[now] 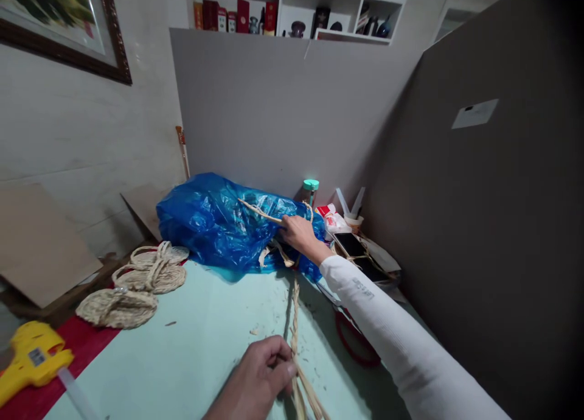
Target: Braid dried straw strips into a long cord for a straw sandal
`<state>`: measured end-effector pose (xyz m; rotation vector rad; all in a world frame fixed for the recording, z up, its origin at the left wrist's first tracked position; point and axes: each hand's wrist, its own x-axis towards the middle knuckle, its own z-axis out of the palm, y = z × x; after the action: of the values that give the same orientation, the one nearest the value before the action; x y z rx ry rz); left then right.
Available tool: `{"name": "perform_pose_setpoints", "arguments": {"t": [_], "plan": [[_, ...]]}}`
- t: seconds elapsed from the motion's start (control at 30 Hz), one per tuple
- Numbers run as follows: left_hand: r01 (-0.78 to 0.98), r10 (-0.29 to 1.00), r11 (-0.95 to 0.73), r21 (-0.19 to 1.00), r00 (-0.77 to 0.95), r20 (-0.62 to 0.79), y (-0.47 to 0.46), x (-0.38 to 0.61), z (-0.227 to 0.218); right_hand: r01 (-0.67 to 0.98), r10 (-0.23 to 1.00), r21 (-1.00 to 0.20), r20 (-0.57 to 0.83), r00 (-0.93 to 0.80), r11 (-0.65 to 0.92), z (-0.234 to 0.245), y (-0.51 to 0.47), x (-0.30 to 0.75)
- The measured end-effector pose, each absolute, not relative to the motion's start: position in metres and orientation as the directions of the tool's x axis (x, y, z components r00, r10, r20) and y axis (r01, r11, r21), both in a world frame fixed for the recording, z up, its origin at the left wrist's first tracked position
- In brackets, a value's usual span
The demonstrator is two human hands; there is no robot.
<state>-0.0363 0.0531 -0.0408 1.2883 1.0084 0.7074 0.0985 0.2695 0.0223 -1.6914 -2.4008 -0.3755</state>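
Low in the view, my left hand pinches a braid of pale plant fibre between thumb and fingers. Loose strands fan out below that grip, and the plaited part runs away from me over the table. My right hand, in a white sleeve, is stretched far forward with its fingers closed on a pale dry fibre strip. This strip points to the left above a crumpled blue plastic bag. More dry fibre pieces stick out from the bag's opening beneath my right wrist.
Woven fibre soles line the pale green table's left side, near a yellow glue gun. Red-handled scissors lie under my right forearm. A phone and a green-lidded jar stand by the grey partition.
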Motion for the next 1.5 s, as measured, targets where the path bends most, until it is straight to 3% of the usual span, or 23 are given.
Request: {"name": "perform_pose_setpoints", "arguments": {"t": [0.2,0.6,0.77,1.1,1.5], "plan": [[0.086,0.888,0.210,0.974,0.400,-0.227,0.052,-0.036,-0.040,0.962,0.894,0.065,0.356,-0.270,0.265,0.032,0.264,0.112],[0.111,0.880,0.217,0.970,0.408,-0.243,0.053,-0.034,-0.043,0.906,0.823,0.129,0.380,-0.422,0.404,0.043,0.250,0.127],[0.111,0.880,0.207,0.972,0.414,-0.235,0.054,-0.035,-0.043,0.868,0.811,0.194,0.308,-0.497,0.458,0.048,0.250,0.103],[0.120,0.883,0.216,0.969,0.401,-0.246,0.045,-0.037,-0.032,0.882,0.892,0.228,0.095,-0.441,0.412,0.017,0.205,0.102],[0.095,0.897,0.211,0.973,0.377,-0.232,0.044,-0.036,-0.030,0.937,0.947,0.211,0.097,-0.305,0.280,0.063,0.196,0.131]]}}
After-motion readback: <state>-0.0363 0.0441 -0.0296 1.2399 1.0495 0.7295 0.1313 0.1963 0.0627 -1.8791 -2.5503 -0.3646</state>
